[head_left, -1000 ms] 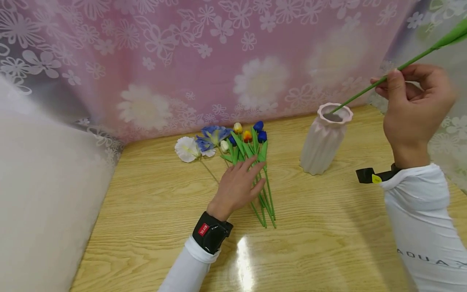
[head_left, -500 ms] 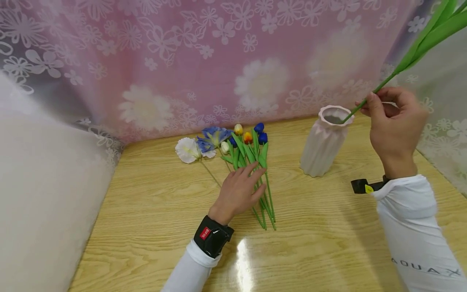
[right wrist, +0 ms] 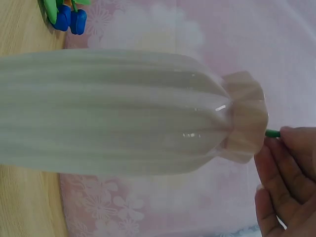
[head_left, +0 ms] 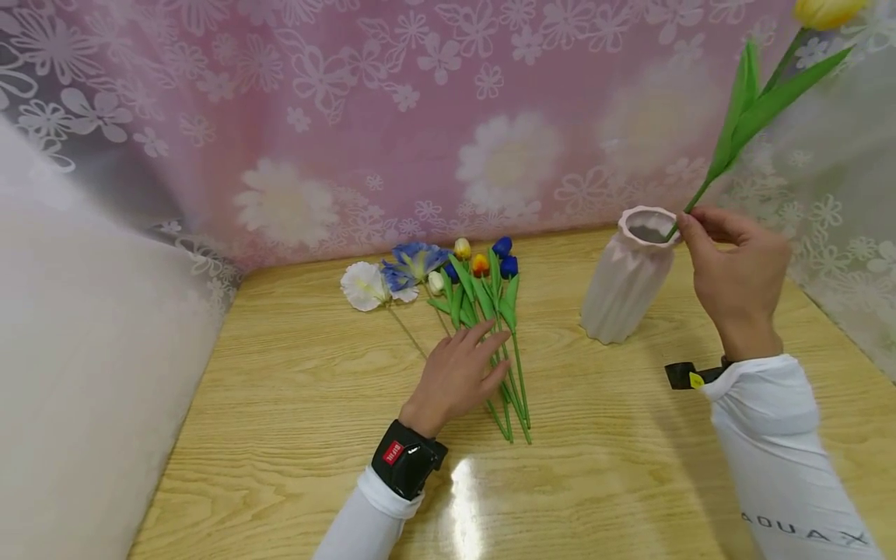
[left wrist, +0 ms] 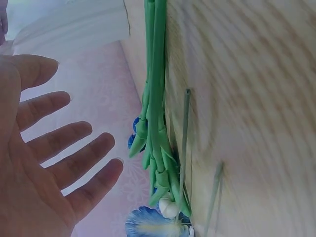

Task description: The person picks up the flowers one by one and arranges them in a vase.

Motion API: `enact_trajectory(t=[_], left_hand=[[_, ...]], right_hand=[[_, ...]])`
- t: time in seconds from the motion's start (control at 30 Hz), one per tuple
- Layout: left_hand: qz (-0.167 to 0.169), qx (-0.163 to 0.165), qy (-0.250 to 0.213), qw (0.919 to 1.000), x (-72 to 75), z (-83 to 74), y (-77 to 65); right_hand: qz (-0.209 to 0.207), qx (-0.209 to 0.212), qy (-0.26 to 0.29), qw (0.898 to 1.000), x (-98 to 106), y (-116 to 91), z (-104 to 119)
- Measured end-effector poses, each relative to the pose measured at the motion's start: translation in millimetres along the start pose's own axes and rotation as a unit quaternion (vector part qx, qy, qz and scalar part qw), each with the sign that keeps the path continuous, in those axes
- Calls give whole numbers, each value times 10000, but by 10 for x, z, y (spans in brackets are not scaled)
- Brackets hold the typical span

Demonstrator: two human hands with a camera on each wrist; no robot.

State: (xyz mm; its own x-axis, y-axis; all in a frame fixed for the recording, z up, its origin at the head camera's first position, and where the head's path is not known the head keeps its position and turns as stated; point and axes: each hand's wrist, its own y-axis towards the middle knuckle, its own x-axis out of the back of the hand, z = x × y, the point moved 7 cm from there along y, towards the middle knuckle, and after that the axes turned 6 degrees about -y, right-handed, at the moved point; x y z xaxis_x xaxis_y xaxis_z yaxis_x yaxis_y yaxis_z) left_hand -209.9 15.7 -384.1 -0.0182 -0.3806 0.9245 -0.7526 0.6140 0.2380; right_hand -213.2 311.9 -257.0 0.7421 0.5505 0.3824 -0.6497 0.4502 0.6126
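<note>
My right hand (head_left: 738, 276) pinches the green stem of a yellow tulip (head_left: 829, 12) right beside the rim of a pale pink fluted vase (head_left: 625, 292). The stem's lower end is inside the vase mouth, and its leaves and bloom lean up to the right. In the right wrist view, a short bit of stem (right wrist: 272, 133) shows between the rim and the fingertips. My left hand (head_left: 458, 377) is spread above a bunch of tulips (head_left: 490, 295) lying on the table; the left wrist view shows its fingers straight, apart from the stems and holding nothing.
A white flower (head_left: 364, 286) and a blue flower (head_left: 414, 264) with thin stems lie left of the tulips on the wooden table (head_left: 280, 435). A pink floral curtain (head_left: 392, 140) hangs behind the table, with pale fabric (head_left: 91, 373) at the left.
My right hand has come down and left toward the vase, sliding the stem deeper into it. The tulip's leaves and yellow bloom have come into view. The left hand stays over the bunch.
</note>
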Motion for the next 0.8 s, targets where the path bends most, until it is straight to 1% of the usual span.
enact_trajectory(t=[0.17,0.3,0.5,0.67,0.8], left_hand=[[-84,-58,-45,9999,-12,18,-24],[-132,-81,-120,9998,-15,42,-40],[-279,-149,-181,9993,-3,52,-66],[-295,-127,-185,9993,-7,56,-87],[-306,-94,-181,9993,-14,67,-103]], right_hand=[[-98,488,-129,9987,-13,-17,69],[-109,501,-299,9982,-6,-32,63],[39,499,-435,9978,-28,-62,27],[262,454,-810,9953,-41,-81,12],[353,431,-1101,9924,-28,-72,10]])
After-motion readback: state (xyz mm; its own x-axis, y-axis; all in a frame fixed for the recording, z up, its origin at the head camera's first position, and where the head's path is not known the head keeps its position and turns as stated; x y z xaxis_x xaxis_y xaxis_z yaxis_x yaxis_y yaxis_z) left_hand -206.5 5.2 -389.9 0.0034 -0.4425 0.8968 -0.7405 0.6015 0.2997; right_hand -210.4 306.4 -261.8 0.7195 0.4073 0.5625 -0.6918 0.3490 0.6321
